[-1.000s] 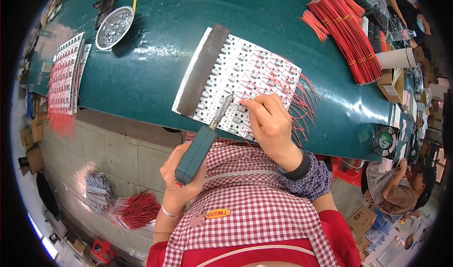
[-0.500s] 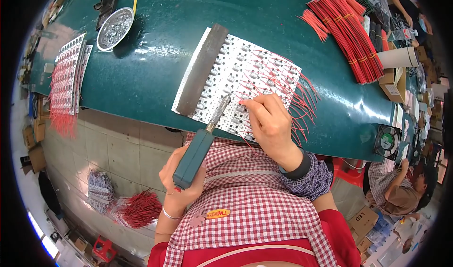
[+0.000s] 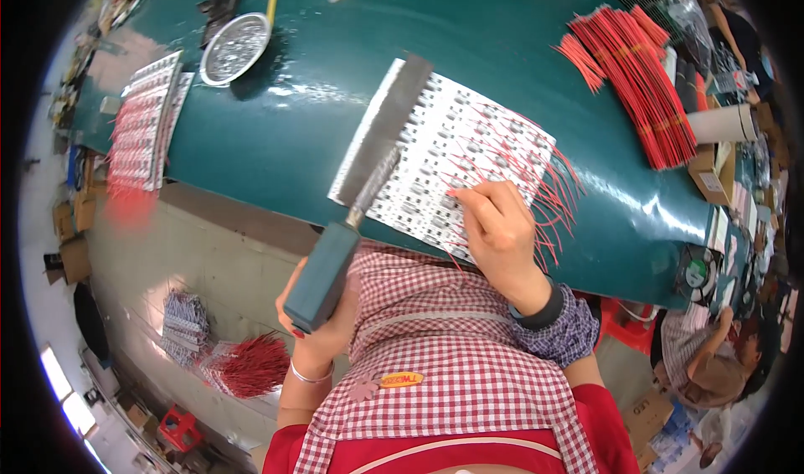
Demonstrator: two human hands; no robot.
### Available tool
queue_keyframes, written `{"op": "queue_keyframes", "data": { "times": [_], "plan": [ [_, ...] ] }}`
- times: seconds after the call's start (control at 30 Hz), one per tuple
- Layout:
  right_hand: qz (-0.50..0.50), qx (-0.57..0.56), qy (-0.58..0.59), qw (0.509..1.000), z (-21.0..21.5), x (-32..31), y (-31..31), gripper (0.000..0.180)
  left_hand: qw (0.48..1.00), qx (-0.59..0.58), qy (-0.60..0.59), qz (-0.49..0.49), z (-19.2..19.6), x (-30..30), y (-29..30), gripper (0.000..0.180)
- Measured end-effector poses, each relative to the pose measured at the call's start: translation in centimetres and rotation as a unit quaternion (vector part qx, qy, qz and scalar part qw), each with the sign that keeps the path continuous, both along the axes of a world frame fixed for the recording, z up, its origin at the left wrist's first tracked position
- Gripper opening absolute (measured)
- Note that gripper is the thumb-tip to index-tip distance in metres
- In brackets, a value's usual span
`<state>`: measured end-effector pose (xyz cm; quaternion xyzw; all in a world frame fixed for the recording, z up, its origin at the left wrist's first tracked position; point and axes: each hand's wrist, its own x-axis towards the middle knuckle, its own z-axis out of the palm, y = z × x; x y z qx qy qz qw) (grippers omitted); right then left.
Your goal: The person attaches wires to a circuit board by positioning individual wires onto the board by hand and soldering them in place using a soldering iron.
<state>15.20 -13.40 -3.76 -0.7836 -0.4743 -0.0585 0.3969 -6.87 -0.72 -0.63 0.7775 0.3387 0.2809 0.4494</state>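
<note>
My left hand [image 3: 331, 306] is wrapped round the boxy dark green handle of a soldering iron [image 3: 322, 273]. Its metal shaft slants up and away, with the tip over the dark flat bar on the circuit board panel. This white panel [image 3: 410, 185] carries rows of small components and lies at the table's near edge. A dark flat bar [image 3: 381, 135] rests along its left side. Over the panel's near right part, my right hand [image 3: 507, 244] pinches what looks like a thin red wire [image 3: 457, 265]; its fingertips partly hide it. More red wires [image 3: 548, 193] fan out rightward from the panel.
A metal bowl [image 3: 237, 49] with silvery bits stands at the far left. Wired panels [image 3: 144, 126] lean at the table's left edge. Bundled red wires [image 3: 636, 89] lie far right, near a white roll [image 3: 722, 125] and a small fan [image 3: 697, 271]. More wire bundles [image 3: 247, 365] sit below left.
The soldering iron has swung left, its tip moving from beside my right fingertips to the dark bar. My right hand stays pinched over the panel. The whole view has shifted slightly.
</note>
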Motion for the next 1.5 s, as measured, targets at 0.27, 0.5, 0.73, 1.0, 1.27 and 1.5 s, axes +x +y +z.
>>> {"op": "queue_keyframes", "data": {
  "times": [0.27,0.5,0.73,1.0,1.27,1.5],
  "plan": [
    [0.003,0.007,0.003,1.0,0.3,0.0,-0.6,0.023,0.95,0.182,-0.165,0.195,4.1,3.2,8.9,0.037],
    [0.0,-0.016,-0.006,1.0,0.9,-0.1,-0.4,0.025,0.968,0.04,-0.055,0.243,0.3,4.9,15.8,0.019],
    [0.037,-0.015,-0.006,0.999,0.0,0.6,0.0,0.024,0.976,-0.095,-0.149,0.126,1.4,2.9,5.7,0.035],
    [0.048,-0.024,-0.017,0.998,-0.2,0.3,0.4,0.027,0.993,-0.106,-0.041,0.003,-0.3,-1.1,-0.8,0.034],
    [0.061,-0.039,-0.018,0.997,-0.1,0.5,0.4,0.027,0.995,-0.097,-0.012,-0.022,-1.0,-0.7,-1.6,0.021],
    [0.068,-0.042,-0.02,0.997,-0.1,0.6,0.6,0.027,0.995,-0.066,0.027,-0.064,-1.0,-0.8,-1.4,0.021]
  ]
}}
